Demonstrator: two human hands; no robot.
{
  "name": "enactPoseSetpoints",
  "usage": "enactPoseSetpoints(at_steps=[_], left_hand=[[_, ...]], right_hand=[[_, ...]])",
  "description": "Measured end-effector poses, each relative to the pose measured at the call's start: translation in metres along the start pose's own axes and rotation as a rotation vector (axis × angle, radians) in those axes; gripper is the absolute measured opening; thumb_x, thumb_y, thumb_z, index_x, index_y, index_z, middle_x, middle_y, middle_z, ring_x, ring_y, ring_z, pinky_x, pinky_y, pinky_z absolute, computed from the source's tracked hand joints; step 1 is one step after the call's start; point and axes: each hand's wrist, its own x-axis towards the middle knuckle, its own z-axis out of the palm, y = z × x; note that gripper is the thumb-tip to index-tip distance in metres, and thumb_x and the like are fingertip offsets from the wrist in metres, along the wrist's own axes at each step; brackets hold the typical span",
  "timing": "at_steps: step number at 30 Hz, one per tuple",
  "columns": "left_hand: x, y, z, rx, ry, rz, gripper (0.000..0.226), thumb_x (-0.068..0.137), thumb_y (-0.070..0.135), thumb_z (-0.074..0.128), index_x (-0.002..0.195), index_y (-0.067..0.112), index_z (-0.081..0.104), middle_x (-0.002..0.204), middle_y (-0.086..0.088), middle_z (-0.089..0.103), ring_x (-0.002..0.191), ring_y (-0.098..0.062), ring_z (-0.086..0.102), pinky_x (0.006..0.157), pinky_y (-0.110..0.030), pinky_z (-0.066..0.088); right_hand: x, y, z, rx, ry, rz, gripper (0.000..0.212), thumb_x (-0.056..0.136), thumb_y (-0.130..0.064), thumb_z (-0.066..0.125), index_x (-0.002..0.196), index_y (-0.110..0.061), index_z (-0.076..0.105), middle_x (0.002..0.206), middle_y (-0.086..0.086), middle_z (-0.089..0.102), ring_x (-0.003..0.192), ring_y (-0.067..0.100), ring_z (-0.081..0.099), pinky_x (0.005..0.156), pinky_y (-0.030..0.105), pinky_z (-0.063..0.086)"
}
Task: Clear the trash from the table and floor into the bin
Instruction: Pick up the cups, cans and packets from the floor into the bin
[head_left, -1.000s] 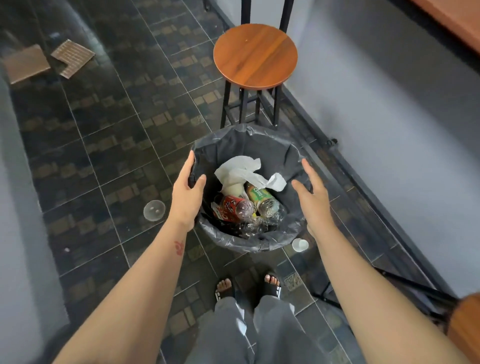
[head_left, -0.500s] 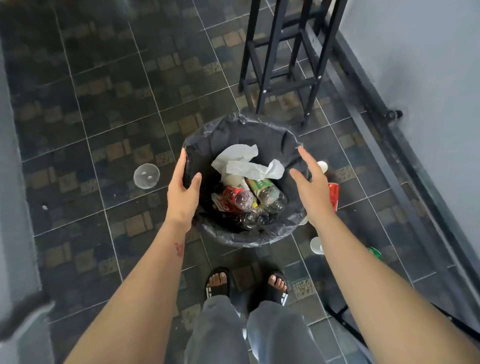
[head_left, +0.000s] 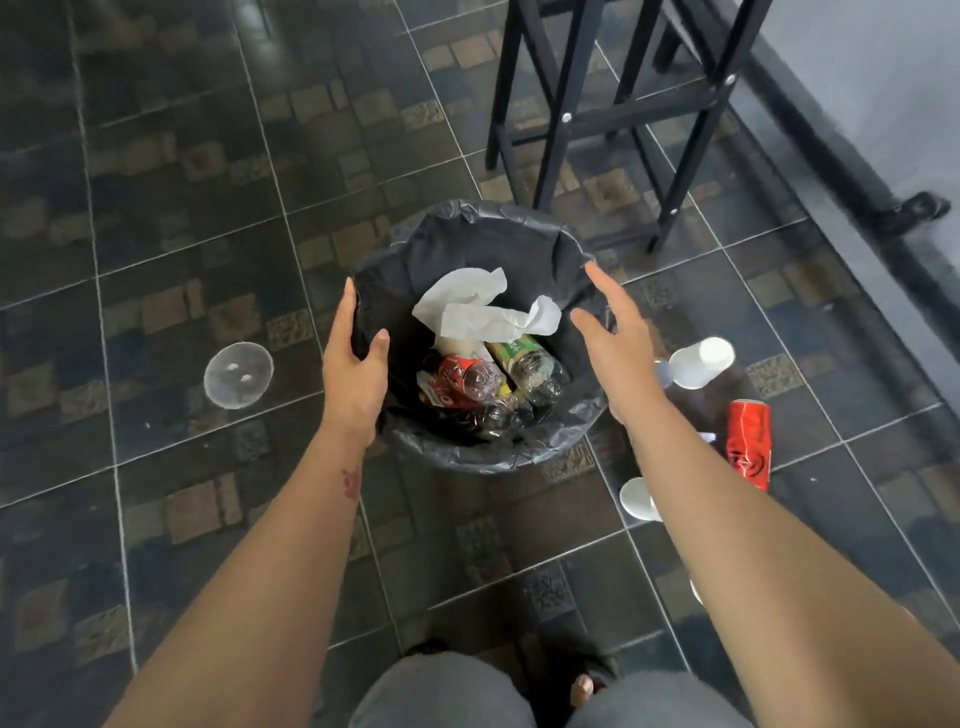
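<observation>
**Status.** Bin, black liner, sits on the tiled floor just in front of the stool legs. Inside it: tissue on top, a red-label bottle and a green-label bottle below.

**Hands.** Left hand: fingers straight along the L side of the rim, thumb spread toward the inside, nothing held. Contact w/ the liner cannot be confirmed. Right hand: fingers extended and loose, above the R side of the rim, empty.

**Trash not yet binned (floor).** Clear lid L of the bin, apart from it. White cup on its side, near the R rim. Red can beside that cup. Second white cup, partly hidden by the R forearm.

**Likely faults.**
- Bin tips or slides: cause, uneven pull if gripped at one side only; contents look light.
- Liner slips off the rim: cause, grip on plastic alone, not the rim beneath.
- Bin strikes the stool legs if pushed fwd.
- Cups roll or get crushed: cause, R arm or foot sweeping them.
- Clear lid gets missed: low contrast vs. the floor.
</observation>
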Motion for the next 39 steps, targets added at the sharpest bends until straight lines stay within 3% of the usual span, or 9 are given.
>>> enactPoseSetpoints(at_steps=[8,13,16,18,23,28,32,36,39], left_hand=[[0.061,-0.043,0.02,0.041,0.03,0.081,0.065,0.098,0.005,0.057,0.153,0.032,0.036,0.156,0.008,0.04,0.141,-0.007,0.038,0.117,-0.031,0.033],[0.082,-0.05,0.017,0.209,0.063,0.103,0.064,0.099,0.019,0.058,0.156,0.025,0.031,0.157,0.003,0.038,0.143,-0.012,0.036,0.111,-0.019,0.029],[0.083,-0.051,0.014,0.385,0.073,0.105,0.064,0.1,0.023,0.055,0.158,0.024,0.026,0.16,0.0,0.033,0.146,-0.017,0.031,0.113,-0.025,0.025],[0.081,-0.049,0.015,0.489,0.09,0.129,0.062,0.102,0.024,0.051,0.158,0.019,0.024,0.164,-0.002,0.024,0.149,-0.018,0.023,0.116,-0.028,0.021],[0.073,-0.045,0.018,0.698,0.097,0.197,0.06,0.105,0.036,0.04,0.157,0.01,0.024,0.166,-0.005,0.014,0.153,-0.02,0.008,0.124,-0.04,0.004],[0.05,-0.035,0.036,0.981,0.07,0.321,0.063,0.105,0.044,0.029,0.157,0.008,0.023,0.165,-0.011,0.017,0.154,-0.024,0.005,0.123,-0.046,-0.003],[0.022,-0.022,0.079,0.943,-0.039,0.49,0.061,0.106,0.041,0.032,0.156,0.008,0.026,0.164,-0.011,0.021,0.153,-0.024,0.012,0.123,-0.042,0.003],[-0.011,-0.006,0.143,0.793,-0.186,0.62,0.055,0.106,0.035,0.038,0.154,0.009,0.032,0.161,-0.008,0.03,0.15,-0.022,0.023,0.121,-0.034,0.009],[-0.04,-0.001,0.194,0.722,-0.297,0.718,0.052,0.104,0.028,0.046,0.15,0.005,0.04,0.155,-0.011,0.041,0.145,-0.024,0.034,0.12,-0.037,0.019]], right_hand=[[0.049,0.045,0.031,-0.135,0.001,-0.072,0.056,0.096,-0.022,0.051,0.146,-0.044,0.035,0.157,-0.01,0.024,0.143,0.009,0.026,0.111,0.03,0.027],[0.058,0.05,0.04,-0.409,-0.02,-0.204,0.058,0.1,-0.031,0.045,0.151,-0.043,0.021,0.161,-0.02,-0.003,0.137,0.009,0.034,0.091,0.025,0.035],[0.06,0.053,0.041,-0.576,-0.009,-0.272,0.055,0.1,-0.038,0.04,0.152,-0.04,0.019,0.161,-0.019,-0.008,0.141,0.018,0.035,0.103,0.043,0.042],[0.061,0.053,0.041,-0.658,-0.002,-0.257,0.055,0.101,-0.041,0.037,0.152,-0.037,0.018,0.162,-0.016,-0.008,0.146,0.02,0.026,0.11,0.051,0.035],[0.06,0.052,0.036,-0.737,-0.02,-0.256,0.058,0.101,-0.049,0.031,0.154,-0.033,0.015,0.163,-0.01,-0.008,0.151,0.018,0.0,0.119,0.048,0.018],[0.049,0.055,0.021,-0.721,-0.024,-0.308,0.056,0.102,-0.049,0.028,0.155,-0.034,0.013,0.164,-0.009,0.001,0.151,0.016,0.002,0.121,0.042,0.013],[0.045,0.07,-0.013,-0.66,0.076,-0.29,0.057,0.103,-0.045,0.029,0.155,-0.027,0.015,0.163,-0.008,0.01,0.15,0.014,0.009,0.121,0.039,0.015],[0.047,0.098,-0.064,-0.743,0.18,-0.188,0.058,0.102,-0.044,0.033,0.154,-0.023,0.02,0.162,-0.003,0.017,0.149,0.019,0.019,0.12,0.039,0.018],[0.05,0.127,-0.099,-0.809,0.198,-0.11,0.061,0.102,-0.041,0.037,0.154,-0.017,0.018,0.162,0.002,0.015,0.149,0.022,0.017,0.121,0.038,0.016]])
